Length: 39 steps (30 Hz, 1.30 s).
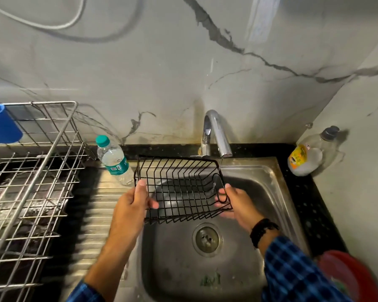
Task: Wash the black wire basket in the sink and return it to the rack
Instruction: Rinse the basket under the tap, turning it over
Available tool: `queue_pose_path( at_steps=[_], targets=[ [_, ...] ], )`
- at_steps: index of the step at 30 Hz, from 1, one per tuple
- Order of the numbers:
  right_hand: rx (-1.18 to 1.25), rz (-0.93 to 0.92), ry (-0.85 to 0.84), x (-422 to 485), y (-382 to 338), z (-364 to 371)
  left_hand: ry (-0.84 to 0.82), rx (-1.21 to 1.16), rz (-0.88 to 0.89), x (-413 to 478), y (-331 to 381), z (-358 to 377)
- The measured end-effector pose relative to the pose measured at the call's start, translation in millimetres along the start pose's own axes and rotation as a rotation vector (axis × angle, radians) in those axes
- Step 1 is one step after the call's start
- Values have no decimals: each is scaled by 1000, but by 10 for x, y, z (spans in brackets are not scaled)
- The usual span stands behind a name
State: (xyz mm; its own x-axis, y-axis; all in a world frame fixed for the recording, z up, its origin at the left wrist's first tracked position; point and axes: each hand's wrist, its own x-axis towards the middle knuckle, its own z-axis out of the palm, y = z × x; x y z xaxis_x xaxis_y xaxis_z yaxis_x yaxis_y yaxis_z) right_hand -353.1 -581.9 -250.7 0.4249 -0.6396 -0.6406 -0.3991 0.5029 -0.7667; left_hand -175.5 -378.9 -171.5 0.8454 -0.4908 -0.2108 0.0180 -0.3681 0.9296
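Head view, close above sink [172,258], facing forward-down; edges perhaps blurred.

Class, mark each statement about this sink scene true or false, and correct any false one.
1. Both the left hand and the right hand hold the black wire basket over the sink. True.
2. The basket hangs from the faucet. False: the hands alone hold it, near the spout.
3. The water bottle has a red cap. False: its cap is teal.
4. A bottle with a yellow label stands in the counter corner right of the sink. True.
5. The right wrist wears a dark band. True.
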Motion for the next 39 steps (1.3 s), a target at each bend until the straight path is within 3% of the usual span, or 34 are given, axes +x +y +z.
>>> queue_pose_path(
  at_steps=[5, 11, 17, 20, 22, 24, 30, 33, 36, 39],
  targets=[
    [-27, -103, 75, 138, -227, 189, -60, -7, 8, -26, -190, -213],
    [-253, -219, 261, 99, -162, 96, -142, -25, -25, 5, -314, -160],
    [-5, -299, 414, -166, -2, -282, -35, 531, 205, 95, -243, 215],
    [37, -373, 392, -379, -34, -477, -100, 665, 181, 209, -296, 473],
    [70, -426, 428, -483, -7, -563, -219, 562, 84, 233, -360, 643],
    [61, -462, 472, -541, 17, -633, -295, 487, 101, 242, -441, 799],
    [111, -536, 538, -714, 18, -830, -359, 425, 72, 359, -405, 1167],
    [171, -545, 490, -789, 20, -859, -349, 206, -23, 456, -317, 1331],
    [237, -557, 344, -894, 41, -858, -271, -111, -283, 515, -195, 1403],
    [182, -547, 307, -962, 84, -847, -208, -433, -613, 521, -91, 1342]
  ],
)
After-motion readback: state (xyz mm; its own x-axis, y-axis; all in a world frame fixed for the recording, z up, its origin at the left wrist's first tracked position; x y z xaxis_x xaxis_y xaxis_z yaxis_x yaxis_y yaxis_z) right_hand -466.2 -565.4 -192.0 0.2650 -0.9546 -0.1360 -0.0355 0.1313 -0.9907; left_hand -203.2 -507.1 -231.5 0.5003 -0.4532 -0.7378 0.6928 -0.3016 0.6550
